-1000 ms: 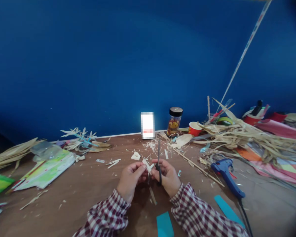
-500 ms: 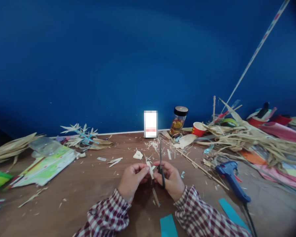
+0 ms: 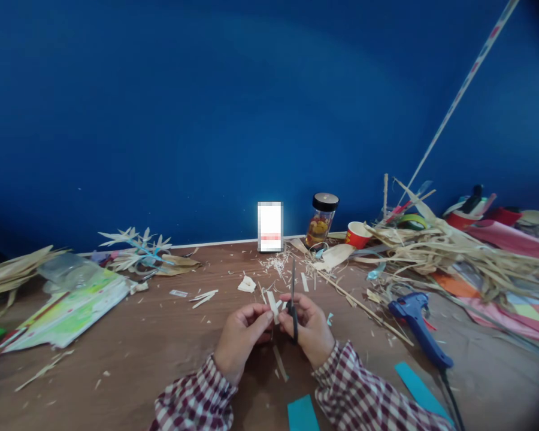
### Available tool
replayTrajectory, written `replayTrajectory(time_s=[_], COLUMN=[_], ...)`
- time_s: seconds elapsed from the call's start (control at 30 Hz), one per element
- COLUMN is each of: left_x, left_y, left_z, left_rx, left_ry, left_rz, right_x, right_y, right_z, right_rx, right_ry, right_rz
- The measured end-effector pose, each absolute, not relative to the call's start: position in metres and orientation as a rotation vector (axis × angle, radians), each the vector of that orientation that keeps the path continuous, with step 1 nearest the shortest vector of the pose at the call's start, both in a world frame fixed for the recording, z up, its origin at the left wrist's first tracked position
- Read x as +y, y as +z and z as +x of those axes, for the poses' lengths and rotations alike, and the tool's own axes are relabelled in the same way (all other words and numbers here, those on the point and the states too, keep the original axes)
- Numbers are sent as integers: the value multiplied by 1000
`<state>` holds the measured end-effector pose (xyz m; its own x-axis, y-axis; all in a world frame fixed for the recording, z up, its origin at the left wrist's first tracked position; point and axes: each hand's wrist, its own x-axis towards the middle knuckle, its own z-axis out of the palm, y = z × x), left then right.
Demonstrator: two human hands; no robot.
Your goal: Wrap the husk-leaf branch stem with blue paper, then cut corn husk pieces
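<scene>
My left hand pinches a pale, flat strip, which looks like dried husk or thin wood, between thumb and fingers. Close beside it, my right hand is closed around dark-handled scissors, their blades pointing up and away from me. The right fingertips come up to the strip's right side; whether they touch it I cannot tell. Below the hands a thin pale strip slants toward me. Pale shavings lie scattered just beyond the hands, along with a small crumpled off-white piece.
A blue glue gun with its cord lies at right, near teal strips. Behind stand a lidded jar, a red paper cup and a bright blurred rectangle. Dried husks pile up at right; a painted sheet lies left.
The whole view has shifted slightly, so most things sit a little further left. Both hands keep their hold on the strip and the scissors, almost unmoved.
</scene>
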<state>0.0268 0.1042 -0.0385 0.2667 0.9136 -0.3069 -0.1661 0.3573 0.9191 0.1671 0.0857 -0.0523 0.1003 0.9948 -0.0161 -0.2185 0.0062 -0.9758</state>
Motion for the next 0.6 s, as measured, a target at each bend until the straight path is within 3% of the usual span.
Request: replayTrajectory(time_s=[0.6], left_x=[103], left_y=[-38], left_z=[29], left_rx=[1049], left_ry=[876], left_rz=[914], right_x=[83], right_y=[-51], right_z=[165], right_rx=[-978], right_ry=[1253], right_rz=[-1090])
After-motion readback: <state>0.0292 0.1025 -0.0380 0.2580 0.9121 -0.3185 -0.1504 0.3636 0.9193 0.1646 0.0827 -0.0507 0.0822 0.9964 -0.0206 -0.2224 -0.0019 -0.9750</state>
